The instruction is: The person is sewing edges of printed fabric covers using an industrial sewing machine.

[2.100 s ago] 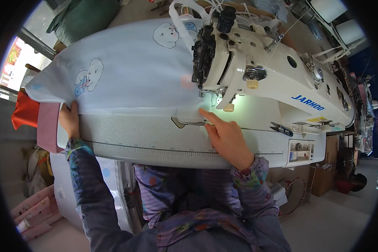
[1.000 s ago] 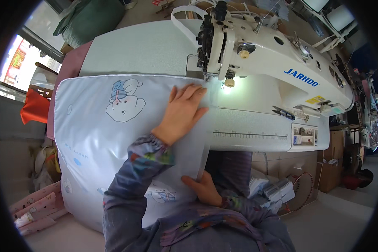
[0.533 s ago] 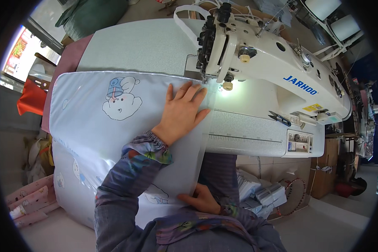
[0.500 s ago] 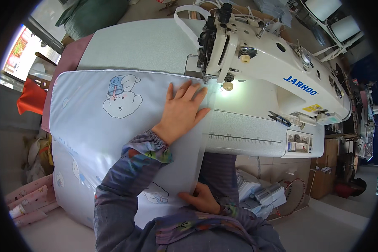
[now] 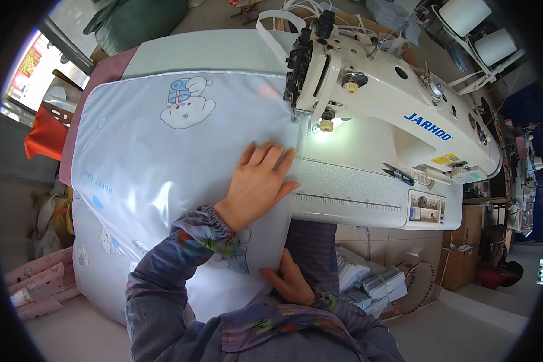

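A pale blue-white satiny fabric (image 5: 145, 157) with cartoon animal prints covers the left of the sewing table. Its right edge runs under the presser foot (image 5: 301, 114) of a white sewing machine (image 5: 386, 84). My left hand (image 5: 256, 184) lies flat on the fabric near that edge, a little on my side of the needle, fingers spread. Closer to my body, my right hand (image 5: 292, 280) is closed on the same edge, its thumb on top; some of its fingers are hidden. The fabric's near part drapes down toward my lap.
Black thread snips (image 5: 398, 175) and a small parts tray (image 5: 427, 207) sit on the table's right side. White thread cones (image 5: 464, 17) stand at the far right. Bundled packs (image 5: 374, 280) and a racket (image 5: 417, 286) are on the floor. Rolled pink fabric (image 5: 39, 283) lies at left.
The fabric has slid away from me beneath the presser foot. My left hand has come lower and stays spread on it. My right hand still holds the edge, slightly shifted.
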Available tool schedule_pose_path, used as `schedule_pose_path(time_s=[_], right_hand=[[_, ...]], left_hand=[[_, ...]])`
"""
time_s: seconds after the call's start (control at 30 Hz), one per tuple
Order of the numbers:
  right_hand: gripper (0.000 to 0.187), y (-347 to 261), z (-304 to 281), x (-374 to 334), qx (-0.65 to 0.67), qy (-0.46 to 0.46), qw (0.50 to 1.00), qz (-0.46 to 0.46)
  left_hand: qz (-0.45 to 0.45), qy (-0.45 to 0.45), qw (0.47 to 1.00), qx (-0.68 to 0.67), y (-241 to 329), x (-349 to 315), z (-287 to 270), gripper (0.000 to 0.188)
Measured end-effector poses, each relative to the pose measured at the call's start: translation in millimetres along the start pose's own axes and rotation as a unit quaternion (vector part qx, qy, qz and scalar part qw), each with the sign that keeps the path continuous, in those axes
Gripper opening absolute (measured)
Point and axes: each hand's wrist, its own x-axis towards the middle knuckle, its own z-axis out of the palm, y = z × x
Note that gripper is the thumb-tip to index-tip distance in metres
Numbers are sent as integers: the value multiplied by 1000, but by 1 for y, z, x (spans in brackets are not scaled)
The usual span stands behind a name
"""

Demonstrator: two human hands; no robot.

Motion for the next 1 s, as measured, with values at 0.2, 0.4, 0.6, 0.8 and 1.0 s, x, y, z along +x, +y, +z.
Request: schedule_pose_path(time_s=[0.2, 0.4, 0.6, 0.8, 1.0], right_hand=[[54, -1, -2, 1, -1, 5, 999, 31], [51, -10, -10, 11, 38, 2, 997, 68], [53, -18, -14, 40, 32, 36, 999, -11], [46, -15, -15, 38, 53, 85, 994, -52], [53, -7, -11, 16, 63, 29, 997, -19]], left_hand=[[6, 1, 1000, -8, 2, 2, -2, 58], [4, 6, 1000, -11, 0, 7, -2, 58], [6, 8, 1000, -7, -8, 12, 1, 55], [33, -9, 990, -136, 4, -71, -15, 36], [71, -150, 968, -190, 63, -204, -59, 51]])
